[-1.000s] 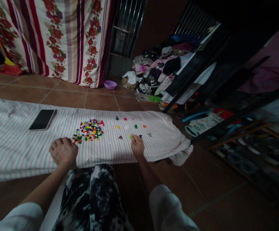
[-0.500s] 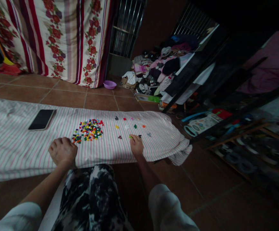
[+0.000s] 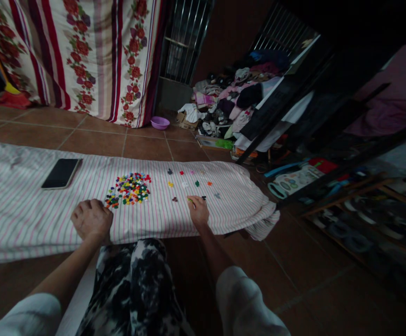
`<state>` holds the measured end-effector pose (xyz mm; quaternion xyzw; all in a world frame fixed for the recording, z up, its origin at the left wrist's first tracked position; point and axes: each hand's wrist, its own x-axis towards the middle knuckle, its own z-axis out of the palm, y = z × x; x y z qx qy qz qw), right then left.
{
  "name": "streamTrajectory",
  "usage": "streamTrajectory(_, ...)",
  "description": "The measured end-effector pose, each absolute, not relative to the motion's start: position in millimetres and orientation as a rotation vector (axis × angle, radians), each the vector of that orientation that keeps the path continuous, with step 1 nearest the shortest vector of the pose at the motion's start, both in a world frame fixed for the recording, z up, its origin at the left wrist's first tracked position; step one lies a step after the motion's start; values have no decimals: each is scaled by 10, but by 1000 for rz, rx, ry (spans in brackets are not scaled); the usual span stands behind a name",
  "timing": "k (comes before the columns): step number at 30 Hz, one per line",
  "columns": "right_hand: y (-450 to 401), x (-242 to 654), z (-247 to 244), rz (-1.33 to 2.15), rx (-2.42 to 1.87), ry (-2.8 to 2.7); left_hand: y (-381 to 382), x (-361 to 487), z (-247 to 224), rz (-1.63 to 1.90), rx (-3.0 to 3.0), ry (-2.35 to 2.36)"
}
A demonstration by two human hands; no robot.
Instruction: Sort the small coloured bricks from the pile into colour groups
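My left hand [image 3: 92,219] rests closed on the striped cloth [image 3: 150,221], its fingers curled under and nothing showing in them. Just beyond it lies a heap of tiny multicoloured plastic pieces [image 3: 132,189]. My right hand [image 3: 199,211] is closed in a pinch at a small yellow-green piece [image 3: 190,199], mostly covered by the fingertips. Around this hand small groups are sorted by colour: brown pieces [image 3: 175,199] to its left, white pieces [image 3: 185,185] and green pieces [image 3: 197,183] beyond, black pieces [image 3: 203,198] and grey pieces [image 3: 217,196] to its right.
A dark-screened phone [image 3: 62,173] lies on the cloth at the left. Yellow pieces [image 3: 170,184], red pieces [image 3: 182,173] and orange pieces [image 3: 209,183] sit farther back. Beyond are a purple basin [image 3: 160,122], a clothes pile [image 3: 223,100] and a floral curtain [image 3: 98,60].
Less of the yellow-green piece shows now at my right fingertips. Both hands stay in nearly the same places.
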<state>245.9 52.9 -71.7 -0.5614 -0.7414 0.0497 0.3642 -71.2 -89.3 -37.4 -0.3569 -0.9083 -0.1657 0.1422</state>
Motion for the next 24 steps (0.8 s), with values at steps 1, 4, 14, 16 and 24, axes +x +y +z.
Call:
streamTrajectory(1,529,2457,-715,131,-1446,-1904,-892,-712,-373,-484,-1025,-2628)
streamTrajectory(4,530,2456,-713,143,-1444,-1895,-888,-714,-373,-504,-1020,-2645)
streamTrajectory(14,552,2468,-727,157,-1441,-1891,-891,-723,-395,-500,-1030,-2610)
streamTrajectory(16,559,2470,-735,149,-1435,-1889,-890,-731,-410,-502,-1037,-2617)
streamTrajectory(24,575,2474,-742,121,-1380,-1797,-886,-747,-401,-549,-1057,-2625)
